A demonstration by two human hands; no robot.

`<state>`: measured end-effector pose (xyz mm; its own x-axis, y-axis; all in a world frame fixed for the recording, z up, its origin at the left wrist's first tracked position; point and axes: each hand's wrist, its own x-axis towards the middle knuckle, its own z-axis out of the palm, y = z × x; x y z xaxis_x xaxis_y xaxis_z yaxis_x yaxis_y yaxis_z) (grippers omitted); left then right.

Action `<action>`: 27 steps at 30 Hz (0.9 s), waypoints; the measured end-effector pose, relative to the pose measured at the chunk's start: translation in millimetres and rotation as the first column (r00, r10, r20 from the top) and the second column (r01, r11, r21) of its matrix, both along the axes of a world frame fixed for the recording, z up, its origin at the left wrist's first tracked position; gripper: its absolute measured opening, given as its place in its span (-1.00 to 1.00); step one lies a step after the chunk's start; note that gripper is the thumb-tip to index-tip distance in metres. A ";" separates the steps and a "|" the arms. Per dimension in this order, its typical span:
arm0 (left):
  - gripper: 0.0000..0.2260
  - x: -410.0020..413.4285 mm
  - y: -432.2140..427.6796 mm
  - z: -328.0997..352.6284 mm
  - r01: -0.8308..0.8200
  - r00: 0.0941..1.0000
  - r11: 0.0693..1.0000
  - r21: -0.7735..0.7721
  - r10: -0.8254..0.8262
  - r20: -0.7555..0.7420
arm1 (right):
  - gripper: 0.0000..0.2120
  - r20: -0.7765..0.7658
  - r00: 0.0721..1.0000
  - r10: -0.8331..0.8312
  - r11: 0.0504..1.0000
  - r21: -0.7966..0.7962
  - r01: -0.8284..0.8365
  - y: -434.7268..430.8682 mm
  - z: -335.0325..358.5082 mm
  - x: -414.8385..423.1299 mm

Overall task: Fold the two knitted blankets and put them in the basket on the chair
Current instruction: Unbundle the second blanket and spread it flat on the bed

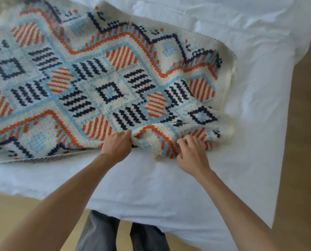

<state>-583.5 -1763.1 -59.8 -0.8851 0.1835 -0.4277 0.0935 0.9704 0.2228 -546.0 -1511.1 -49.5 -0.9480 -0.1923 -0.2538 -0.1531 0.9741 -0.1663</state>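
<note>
Patterned knitted blanket [104, 82] spread on the white bed [241, 124], near edge bunched. Left hand [117, 146] and right hand [191, 153] each pinch that near edge. Soft, limp, probably stretchy: best gripped at edge or corners. Second blanket, basket, chair not in view.

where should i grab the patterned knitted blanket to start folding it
By its near edge, coming from the person's side of the bed. The knitted blanket lies spread flat, so only its border offers a free lip to pinch. The near-right part is rumpled up, and there the left hand and right hand grip it, set apart.
</note>
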 end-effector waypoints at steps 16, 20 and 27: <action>-0.78 -25.8 -20.2 12.4 -0.069 0.993 0.997 0.033 0.065 0.100 | -0.85 0.149 0.967 -0.205 0.979 0.021 0.204 -12.1 26.0 -53.3; -0.72 -19.5 -10.2 8.6 -0.014 0.979 0.988 -0.152 -0.018 -0.205 | -0.79 -0.118 0.974 -0.192 0.964 0.166 0.210 -20.4 19.3 -57.3; -0.55 19.8 -2.7 -11.3 0.166 0.986 0.984 -0.072 -0.163 0.044 | -0.43 0.098 0.973 -0.211 0.958 0.221 0.185 -47.4 -2.3 -6.5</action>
